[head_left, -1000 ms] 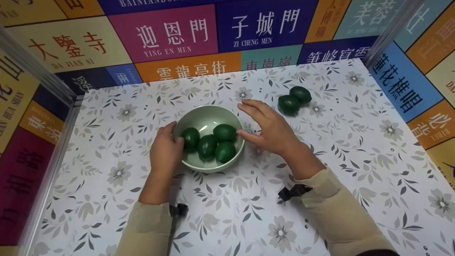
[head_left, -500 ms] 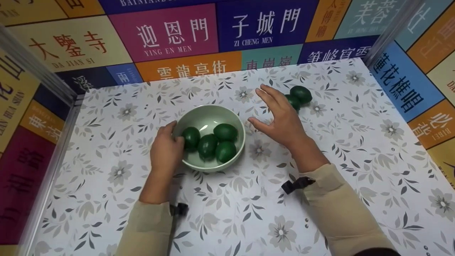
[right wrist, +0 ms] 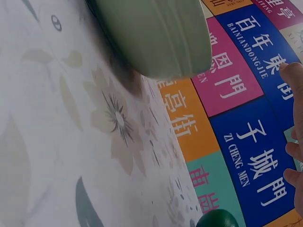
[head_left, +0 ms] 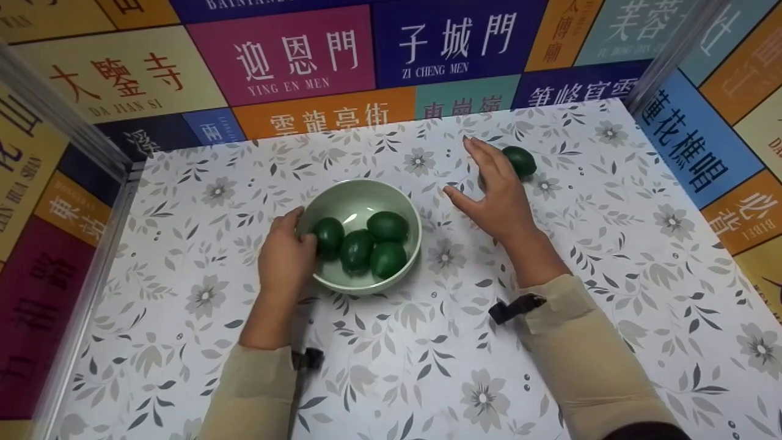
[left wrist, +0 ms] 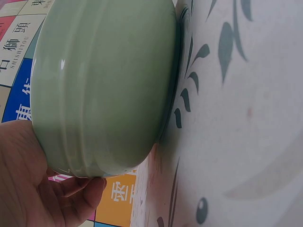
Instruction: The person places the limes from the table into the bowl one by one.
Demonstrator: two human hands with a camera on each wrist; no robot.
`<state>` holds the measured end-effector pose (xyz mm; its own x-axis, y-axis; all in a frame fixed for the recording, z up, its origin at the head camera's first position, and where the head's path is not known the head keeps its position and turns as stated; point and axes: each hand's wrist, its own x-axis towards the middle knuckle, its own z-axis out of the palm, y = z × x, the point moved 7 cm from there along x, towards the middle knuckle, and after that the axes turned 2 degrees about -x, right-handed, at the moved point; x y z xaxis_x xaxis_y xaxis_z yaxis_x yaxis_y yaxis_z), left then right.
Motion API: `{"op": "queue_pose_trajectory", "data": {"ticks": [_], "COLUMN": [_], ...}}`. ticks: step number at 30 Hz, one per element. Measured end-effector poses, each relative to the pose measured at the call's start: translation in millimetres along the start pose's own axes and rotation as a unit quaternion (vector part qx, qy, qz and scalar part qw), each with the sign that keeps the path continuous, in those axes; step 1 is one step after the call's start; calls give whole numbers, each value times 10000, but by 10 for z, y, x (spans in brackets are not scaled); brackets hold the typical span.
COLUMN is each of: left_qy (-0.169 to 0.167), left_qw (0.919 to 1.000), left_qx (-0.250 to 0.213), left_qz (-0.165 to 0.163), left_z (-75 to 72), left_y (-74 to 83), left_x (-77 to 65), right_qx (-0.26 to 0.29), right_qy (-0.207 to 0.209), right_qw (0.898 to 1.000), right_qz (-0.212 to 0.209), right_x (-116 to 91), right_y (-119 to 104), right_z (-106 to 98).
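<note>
A pale green bowl (head_left: 360,192) stands on the table with several dark green limes (head_left: 357,252) inside. My left hand (head_left: 284,256) grips its left rim, thumb over the edge and fingers against the outer wall, as the left wrist view also shows. To the right of the bowl, my right hand (head_left: 498,195) hovers with spread fingers and holds nothing. A lime (head_left: 519,162) lies just beyond that hand; another beside it is almost wholly hidden by the hand. In the right wrist view one lime (right wrist: 218,218) shows at the bottom edge, below my fingers (right wrist: 294,150).
A white cloth (head_left: 391,366) with grey flowers and leaves covers the table. Colourful panels (head_left: 293,61) with lettering stand along the back and both sides. Each sleeve has a black strap mount (head_left: 516,308) at the wrist.
My right hand has moved away from the bowl's right rim, to the right and back toward the two loose limes, covering one. My left hand and the bowl have stayed in place.
</note>
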<state>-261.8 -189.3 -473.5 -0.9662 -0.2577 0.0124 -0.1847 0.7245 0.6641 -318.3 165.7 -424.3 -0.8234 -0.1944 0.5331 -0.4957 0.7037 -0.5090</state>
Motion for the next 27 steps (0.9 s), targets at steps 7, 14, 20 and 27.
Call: {"op": "queue_pose_trajectory", "data": {"ticks": [7,14,20,27], "left_qy": [2,-2,-22,-55], "left_qw": [10000,10000,10000,9999], "left_qx": [-11,-9,6,-7], "left_qz": [-4,-22,-24,-84], "left_z": [1,9,8,9], "left_y": [-10,-9,-11,-10], "left_x": [4,10,11,9], "right_qx": [-57,-43,-64,-87], "right_qy": [62,62,19,37], "right_qw": [9997,9985,9966,9945], "right_qz": [248,536,820,1045], "right_x": [-1,-17,-36,-52], "right_y": [180,348,497,666], "right_z": [20,22,43,59]}}
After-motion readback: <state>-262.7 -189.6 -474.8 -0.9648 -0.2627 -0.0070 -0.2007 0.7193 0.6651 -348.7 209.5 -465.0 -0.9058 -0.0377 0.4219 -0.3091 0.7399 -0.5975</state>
